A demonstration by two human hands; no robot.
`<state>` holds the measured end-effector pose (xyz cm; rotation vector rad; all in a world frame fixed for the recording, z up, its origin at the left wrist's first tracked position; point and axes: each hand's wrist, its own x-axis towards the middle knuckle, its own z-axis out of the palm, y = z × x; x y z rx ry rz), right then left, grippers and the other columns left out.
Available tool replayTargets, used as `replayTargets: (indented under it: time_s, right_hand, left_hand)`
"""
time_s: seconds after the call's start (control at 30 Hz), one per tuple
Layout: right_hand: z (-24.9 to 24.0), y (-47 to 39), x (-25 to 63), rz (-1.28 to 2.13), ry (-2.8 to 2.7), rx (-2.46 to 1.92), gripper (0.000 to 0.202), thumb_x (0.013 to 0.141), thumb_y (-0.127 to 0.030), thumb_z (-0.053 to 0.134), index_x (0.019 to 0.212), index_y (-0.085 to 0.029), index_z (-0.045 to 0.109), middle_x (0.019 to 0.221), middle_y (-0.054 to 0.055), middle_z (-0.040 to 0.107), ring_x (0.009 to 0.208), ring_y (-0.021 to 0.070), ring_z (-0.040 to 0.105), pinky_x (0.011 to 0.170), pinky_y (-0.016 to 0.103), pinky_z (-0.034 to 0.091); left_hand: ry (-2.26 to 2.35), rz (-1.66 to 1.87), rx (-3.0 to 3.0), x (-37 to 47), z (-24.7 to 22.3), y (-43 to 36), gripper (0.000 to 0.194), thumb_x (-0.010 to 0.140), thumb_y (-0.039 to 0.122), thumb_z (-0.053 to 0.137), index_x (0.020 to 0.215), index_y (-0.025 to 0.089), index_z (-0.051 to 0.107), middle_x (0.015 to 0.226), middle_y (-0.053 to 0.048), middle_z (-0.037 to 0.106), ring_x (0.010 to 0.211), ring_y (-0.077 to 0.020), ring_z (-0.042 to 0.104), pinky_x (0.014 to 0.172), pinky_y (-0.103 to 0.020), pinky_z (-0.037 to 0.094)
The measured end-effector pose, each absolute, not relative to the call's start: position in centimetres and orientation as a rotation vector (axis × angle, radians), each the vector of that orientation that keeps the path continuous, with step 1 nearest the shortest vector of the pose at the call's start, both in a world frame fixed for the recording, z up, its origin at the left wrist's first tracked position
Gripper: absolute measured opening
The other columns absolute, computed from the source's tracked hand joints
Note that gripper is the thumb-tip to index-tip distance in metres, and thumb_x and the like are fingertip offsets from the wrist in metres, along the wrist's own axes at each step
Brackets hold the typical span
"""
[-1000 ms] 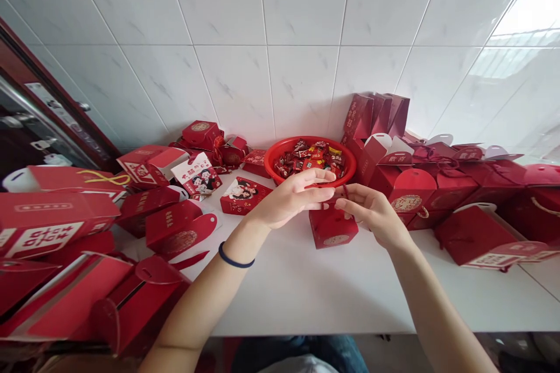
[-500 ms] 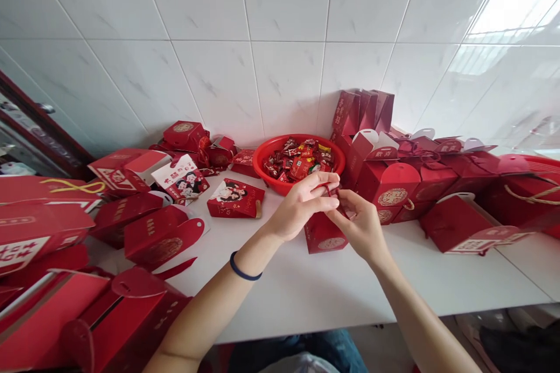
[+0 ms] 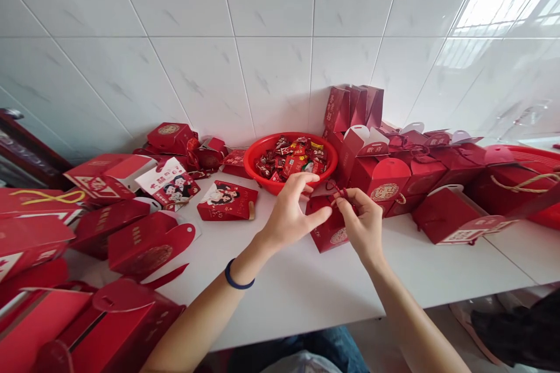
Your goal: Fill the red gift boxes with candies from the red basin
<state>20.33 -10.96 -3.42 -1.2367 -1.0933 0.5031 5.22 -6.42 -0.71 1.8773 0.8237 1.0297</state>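
Both hands work at the top of a small red gift box [image 3: 329, 227] standing on the white table [image 3: 306, 285] just in front of the red bowl [image 3: 262, 154]. The right hand [image 3: 361, 224] pinches the box's thin red cord [image 3: 339, 189] between thumb and forefinger. The left hand [image 3: 291, 213], which half a second ago was closed on the same cord, now has its fingers loosely spread beside the box's top, suggesting the tie is being drawn by one hand alone. The bowl holds a heap of wrapped sweets [image 3: 293, 160]. Right of the bowl, folded red boxes [image 3: 385, 178] crowd together; left of it lie more boxes [image 3: 227, 201], some flat.
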Motion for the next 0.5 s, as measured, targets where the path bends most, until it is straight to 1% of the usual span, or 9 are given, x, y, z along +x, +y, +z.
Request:
replayTargets:
  time_s: [0.1,0.13,0.17,0.27,0.37,0.43,0.5]
  right_hand:
    - [-3.7,-11.1,20.8,0.525,-1.070,-1.196,0.012,0.083,-0.031,0.060,0.076,-0.021,0.063,0.073,0.003,0.069,0.072,0.0183,0.062,0.069,0.030,0.050]
    - [-4.0,-11.2,20.8,0.533,-1.078,-1.194,0.012,0.083,-0.031,0.060,0.077,-0.022,0.063,0.074,0.003,0.070,0.073,0.0186,0.063,0.070,0.031,0.051]
    - [-4.3,-11.4,20.9,0.537,-1.091,-1.199,0.012,0.084,-0.032,0.060,0.077,-0.022,0.063,0.074,0.003,0.070,0.073,0.0189,0.063,0.071,0.031,0.051]
    - [-5.7,-11.9,20.8,0.510,-1.136,-1.266,0.017,0.087,-0.036,0.058,0.079,-0.022,0.062,0.076,0.005,0.069,0.073,0.0197,0.062,0.071,0.033,0.050]
    - [-7.6,-12.4,20.7,0.317,-1.165,-1.372,0.023,0.091,-0.042,0.056,0.079,-0.023,0.059,0.076,0.005,0.066,0.075,0.0214,0.058,0.073,0.036,0.049]
    - [-8.7,-12.6,20.7,0.164,-1.172,-1.400,0.026,0.094,-0.045,0.054,0.079,-0.024,0.058,0.075,0.005,0.064,0.075,0.0218,0.057,0.075,0.037,0.048]
    - [-9.3,-12.9,21.0,0.081,-1.149,-1.391,0.026,0.096,-0.045,0.051,0.081,-0.024,0.057,0.073,0.005,0.064,0.070,0.0200,0.057,0.070,0.035,0.049]
  left_hand:
    - [0.961,0.910,2.020,5.7,-2.6,-6.8,0.080,0.068,0.040,0.085,0.137,0.022,0.049,0.144,-0.015,0.050,0.137,-0.0346,0.045,0.115,-0.051,0.039]
    - [0.971,0.862,2.010,5.9,-3.3,-6.9,0.083,0.068,0.040,0.086,0.138,0.021,0.047,0.144,-0.015,0.051,0.139,-0.0349,0.044,0.116,-0.051,0.037]
    - [0.975,0.820,1.985,6.1,-3.9,-6.9,0.082,0.068,0.039,0.086,0.138,0.021,0.047,0.143,-0.015,0.052,0.138,-0.0345,0.046,0.115,-0.051,0.037]
    - [0.972,0.771,1.917,6.8,-5.6,-7.0,0.069,0.066,0.035,0.087,0.125,0.019,0.055,0.129,-0.013,0.061,0.123,-0.0311,0.057,0.107,-0.046,0.044]
    - [0.962,0.799,1.916,7.3,-6.6,-7.0,0.052,0.067,0.035,0.087,0.109,0.019,0.060,0.117,-0.011,0.064,0.112,-0.0280,0.061,0.101,-0.042,0.048]
    - [0.919,0.816,1.935,7.5,-6.9,-7.2,0.048,0.068,0.034,0.086,0.107,0.019,0.061,0.116,-0.011,0.064,0.111,-0.0272,0.061,0.102,-0.041,0.047]
    - [0.814,0.811,1.940,7.6,-6.9,-7.7,0.053,0.069,0.034,0.085,0.114,0.019,0.061,0.122,-0.012,0.063,0.117,-0.0280,0.059,0.106,-0.042,0.045]
